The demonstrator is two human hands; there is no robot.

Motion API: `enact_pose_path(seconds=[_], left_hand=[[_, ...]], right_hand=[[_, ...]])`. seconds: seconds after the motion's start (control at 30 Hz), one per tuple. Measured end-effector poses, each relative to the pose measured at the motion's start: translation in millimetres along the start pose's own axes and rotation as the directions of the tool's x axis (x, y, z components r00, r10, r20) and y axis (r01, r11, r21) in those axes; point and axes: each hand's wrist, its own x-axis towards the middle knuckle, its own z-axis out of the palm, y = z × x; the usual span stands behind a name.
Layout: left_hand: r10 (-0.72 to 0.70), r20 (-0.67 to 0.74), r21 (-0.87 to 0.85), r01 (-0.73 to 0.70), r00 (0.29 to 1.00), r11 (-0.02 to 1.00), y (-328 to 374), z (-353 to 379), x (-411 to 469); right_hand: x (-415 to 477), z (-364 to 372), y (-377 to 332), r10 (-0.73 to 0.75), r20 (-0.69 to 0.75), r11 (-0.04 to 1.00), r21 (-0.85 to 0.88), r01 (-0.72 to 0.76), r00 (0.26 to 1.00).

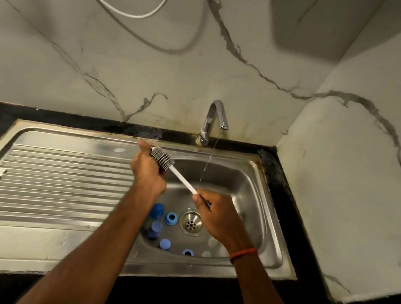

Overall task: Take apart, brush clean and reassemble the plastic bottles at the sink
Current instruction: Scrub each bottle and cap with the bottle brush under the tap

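My right hand (213,215) grips the white handle of a bottle brush (181,176) over the steel sink basin (254,186). The brush's grey bristle head (163,157) lies against my left hand (147,172), whose fingers curl around the bristles. Blue bottle parts lie on the basin floor: a clear bottle with a blue cap (157,210), a blue ring cap (171,218), another blue piece (164,244) and a blue cap (188,252) near the front wall. A thin stream of water (207,163) runs from the tap (215,117) into the basin.
The drain strainer (191,222) sits mid-basin. A ribbed steel draining board (58,182) stretches to the left. Black counter (282,191) frames the sink, with marble walls behind and to the right. A white hose (137,14) hangs on the back wall.
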Motion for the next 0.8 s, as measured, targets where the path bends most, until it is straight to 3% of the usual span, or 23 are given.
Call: enact_pose_path(seconds=[0.17,0.33,0.53,0.7,0.8], left_hand=[[0.047,0.077,0.174,-0.06,0.996,0.983,-31,16,-20],[0.039,0.042,0.071,-0.041,0.998,0.997,-24,20,-7],[0.002,0.022,0.183,-0.006,1.0,0.983,-59,24,-17],[-0.035,-0.028,0.043,0.036,0.999,0.998,-39,24,-11],[-0.068,0.015,-0.002,0.068,0.998,0.998,-32,16,-2]], right_hand=[[16,-5,-5,0.008,-0.133,0.999,-0.047,-0.014,0.991],[5,-29,20,0.005,0.014,1.0,-0.017,-0.004,1.0],[14,-34,18,0.074,0.025,0.997,-0.005,-0.074,0.997],[1,-43,29,0.099,0.136,0.993,0.045,-0.106,0.986],[-2,-51,43,0.112,0.155,0.991,0.055,-0.122,0.981]])
